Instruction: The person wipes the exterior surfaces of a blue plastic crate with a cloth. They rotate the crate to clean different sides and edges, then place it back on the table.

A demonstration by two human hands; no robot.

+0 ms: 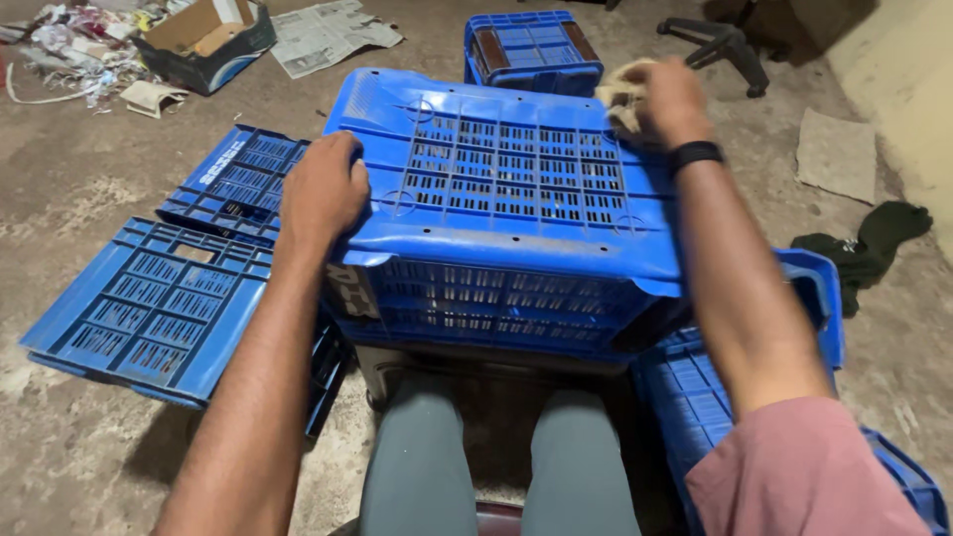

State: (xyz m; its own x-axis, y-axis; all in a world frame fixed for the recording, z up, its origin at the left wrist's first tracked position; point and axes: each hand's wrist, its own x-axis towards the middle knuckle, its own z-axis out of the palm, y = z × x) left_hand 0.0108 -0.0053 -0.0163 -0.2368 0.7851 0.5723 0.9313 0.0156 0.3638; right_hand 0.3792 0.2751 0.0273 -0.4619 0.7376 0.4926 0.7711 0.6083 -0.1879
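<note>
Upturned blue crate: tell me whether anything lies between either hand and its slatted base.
For the left hand, nothing: it rests directly on the near left edge of the upturned blue crate. Under the right hand, a pale cloth sits bunched between the palm and the crate's far right corner.

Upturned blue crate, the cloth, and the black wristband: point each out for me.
upturned blue crate (506,169), head view, slotted base.
cloth (620,99), head view, bunched part under right hand.
black wristband (695,154), head view, band on right wrist.
</note>
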